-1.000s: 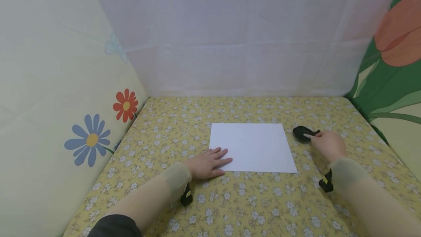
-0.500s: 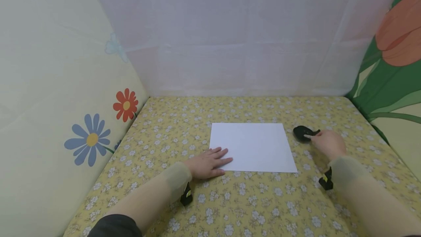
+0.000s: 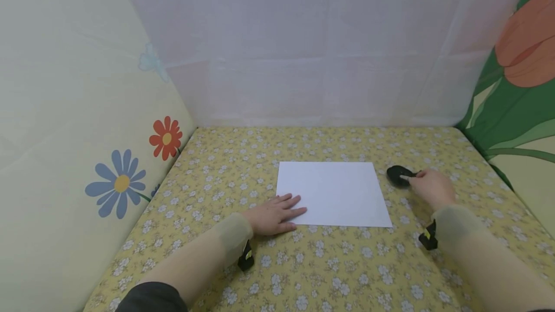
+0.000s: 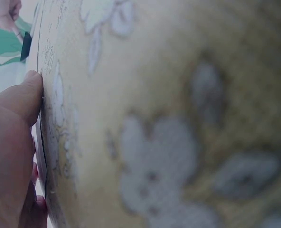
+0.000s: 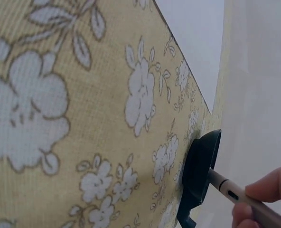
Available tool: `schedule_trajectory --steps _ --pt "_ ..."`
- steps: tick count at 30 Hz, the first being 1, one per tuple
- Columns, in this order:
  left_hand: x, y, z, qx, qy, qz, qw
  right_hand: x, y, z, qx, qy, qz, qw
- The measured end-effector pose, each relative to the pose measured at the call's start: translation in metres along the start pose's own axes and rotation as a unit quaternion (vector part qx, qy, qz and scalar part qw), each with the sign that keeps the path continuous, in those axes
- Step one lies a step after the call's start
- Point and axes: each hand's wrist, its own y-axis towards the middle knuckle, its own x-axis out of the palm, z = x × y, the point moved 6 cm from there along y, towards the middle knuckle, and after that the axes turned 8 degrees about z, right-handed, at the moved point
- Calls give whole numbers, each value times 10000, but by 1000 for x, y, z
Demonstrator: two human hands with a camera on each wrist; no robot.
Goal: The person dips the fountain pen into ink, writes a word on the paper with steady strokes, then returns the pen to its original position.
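Observation:
My left hand lies flat with its fingers spread over the lower left corner of a white sheet of paper. To the right of the sheet sits a small black dish with a short spout-like handle. Between thumb and fingers, my right hand pinches a slim, grey, pen-like stick, slanted down into the dish. A black band and a dark oval mark show on its barrel in the right wrist view. Its tip is hidden inside the dish.
A yellow cloth with white flowers covers the table. White fabric hangs along the back edge. Flower-printed panels stand at the left and right.
The right hand has shifted very slightly, its fingers now covering more of the dish's handle. The left hand, the paper and the dish stay where they were.

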Motion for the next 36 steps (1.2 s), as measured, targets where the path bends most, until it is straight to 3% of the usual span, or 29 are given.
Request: schedule_trajectory --steps 15,24,36 --pt "0 0 -1 44 -63 60 10000 1 -3 3 592 1136 665 9895" --pt "-3 -1 2 -23 -80 -18 10000 8 -3 8 978 2097 560 9712" --pt "-2 -1 3 -54 -136 -15 9999 15 0 6 628 2333 820 9669"
